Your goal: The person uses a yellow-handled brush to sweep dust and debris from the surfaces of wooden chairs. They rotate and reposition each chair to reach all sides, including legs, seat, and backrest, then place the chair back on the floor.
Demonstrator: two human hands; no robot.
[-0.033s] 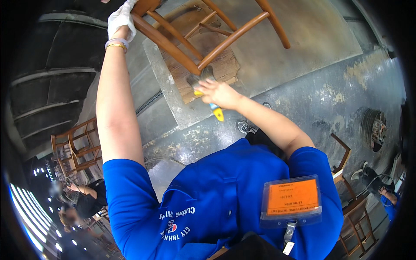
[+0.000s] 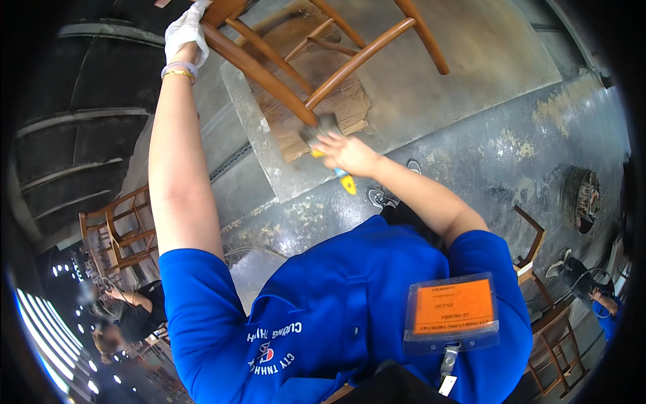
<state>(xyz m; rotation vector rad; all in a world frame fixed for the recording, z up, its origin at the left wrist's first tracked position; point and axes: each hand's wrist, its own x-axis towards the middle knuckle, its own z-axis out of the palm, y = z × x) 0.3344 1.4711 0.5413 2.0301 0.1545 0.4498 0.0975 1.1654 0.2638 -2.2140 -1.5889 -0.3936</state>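
Observation:
A brown wooden chair (image 2: 363,64) is tilted at the top of the view, its lower leg end pointing toward me. My left hand (image 2: 185,30), in a white glove, grips the chair's frame at the upper left, fingers partly hidden. My bare right hand (image 2: 348,153) is wrapped round a paintbrush (image 2: 346,183) with a yellow and blue handle. Its wide dark bristles lie against the end of the near chair leg (image 2: 269,81); motion blurs the hand a little.
Under the chair lie a worn brown board (image 2: 289,138) and a large grey sheet (image 2: 464,87). Other wooden chairs stand at left (image 2: 121,229) and lower right (image 2: 558,350). A round, dark ribbed container (image 2: 580,200) is at far right. Other people work at both lower sides.
The paintbrush and my right hand have shifted slightly right and toward me along the leg end. My left hand and the chair have moved a touch left.

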